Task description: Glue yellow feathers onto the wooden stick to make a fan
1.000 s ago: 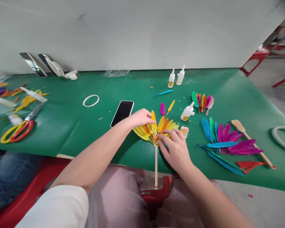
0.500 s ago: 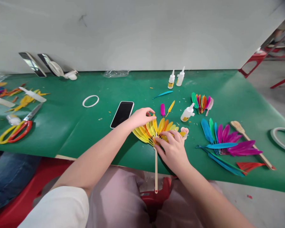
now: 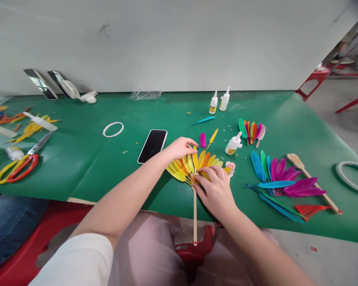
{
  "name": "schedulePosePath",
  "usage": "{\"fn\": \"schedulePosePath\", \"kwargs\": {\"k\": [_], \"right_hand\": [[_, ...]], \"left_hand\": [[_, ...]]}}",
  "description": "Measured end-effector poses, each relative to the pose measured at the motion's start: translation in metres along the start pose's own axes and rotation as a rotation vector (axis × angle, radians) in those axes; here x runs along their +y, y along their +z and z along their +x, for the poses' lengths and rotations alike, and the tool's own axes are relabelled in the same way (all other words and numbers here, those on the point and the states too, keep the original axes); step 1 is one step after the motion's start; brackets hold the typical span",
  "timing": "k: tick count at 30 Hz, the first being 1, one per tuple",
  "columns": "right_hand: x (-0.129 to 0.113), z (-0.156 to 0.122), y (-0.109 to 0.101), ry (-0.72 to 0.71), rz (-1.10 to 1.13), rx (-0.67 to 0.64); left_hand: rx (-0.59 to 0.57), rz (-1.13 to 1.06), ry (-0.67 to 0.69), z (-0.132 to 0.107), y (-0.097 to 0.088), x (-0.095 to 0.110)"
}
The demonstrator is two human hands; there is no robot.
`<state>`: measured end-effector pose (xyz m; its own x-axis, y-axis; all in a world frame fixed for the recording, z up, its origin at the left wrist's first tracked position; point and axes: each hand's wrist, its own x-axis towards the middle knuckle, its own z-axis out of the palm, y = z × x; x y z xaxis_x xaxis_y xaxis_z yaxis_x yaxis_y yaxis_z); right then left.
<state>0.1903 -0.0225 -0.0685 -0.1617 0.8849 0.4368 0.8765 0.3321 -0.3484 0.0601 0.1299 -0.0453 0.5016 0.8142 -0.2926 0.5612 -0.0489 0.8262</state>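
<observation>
From here I read fan handle [image 3: 195, 218] as smooth matt wood; yellow feathers [image 3: 175, 171] satiny; tabletop [image 3: 86, 159] smooth, soft sheen; phone screen [image 3: 153, 145] glossy; scissor blades [image 3: 41, 143] shiny metal.

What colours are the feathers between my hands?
The feathers are yellow with some orange, as the head view shows.

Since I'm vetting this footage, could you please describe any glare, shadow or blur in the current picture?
Head view: pale sheen on the green table, bright reflections on the leftmost leaning phone; same head view: dark shadow below the feather fan, upper-right background soft.
</observation>
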Motion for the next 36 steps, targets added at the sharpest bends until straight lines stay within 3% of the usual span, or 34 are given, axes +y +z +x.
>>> {"fn": "schedulePosePath", "kwargs": {"k": [5, 12, 15, 18, 21, 25, 28, 29, 33, 36], "right_hand": [[0.0, 0.0, -0.002, 0.005, -0.004, -0.003], [0.0, 0.001, -0.001, -0.003, 0.013, 0.006], [0.002, 0.002, -0.006, -0.005, 0.075, 0.073], [0.003, 0.003, -0.014, 0.07, 0.204, 0.222], [0.0, 0.002, -0.023, 0.192, 0.406, 0.227], [-0.01, -0.004, -0.031, 0.362, 0.614, 0.101], [-0.015, -0.007, -0.035, 0.439, 0.717, 0.027], [-0.015, -0.007, -0.035, 0.452, 0.742, 0.018], [-0.016, -0.006, -0.034, 0.517, 0.815, 0.021], [-0.02, -0.005, -0.033, 0.56, 0.855, 0.013]], "left_hand": [[-0.039, -0.053, -0.02, -0.003, 0.001, 0.003], [-0.01, -0.062, 0.038, -0.005, -0.003, 0.006], [0.11, -0.067, 0.12, -0.018, -0.012, 0.018], [0.35, -0.061, 0.267, -0.049, -0.012, 0.037], [0.505, -0.091, 0.343, -0.087, 0.006, 0.048], [0.531, -0.367, 0.237, -0.116, 0.041, 0.042], [0.355, -0.578, 0.138, -0.12, 0.061, 0.034], [0.343, -0.607, 0.116, -0.119, 0.065, 0.032], [0.485, -0.677, 0.121, -0.117, 0.071, 0.028], [0.48, -0.722, 0.13, -0.118, 0.072, 0.026]]}}
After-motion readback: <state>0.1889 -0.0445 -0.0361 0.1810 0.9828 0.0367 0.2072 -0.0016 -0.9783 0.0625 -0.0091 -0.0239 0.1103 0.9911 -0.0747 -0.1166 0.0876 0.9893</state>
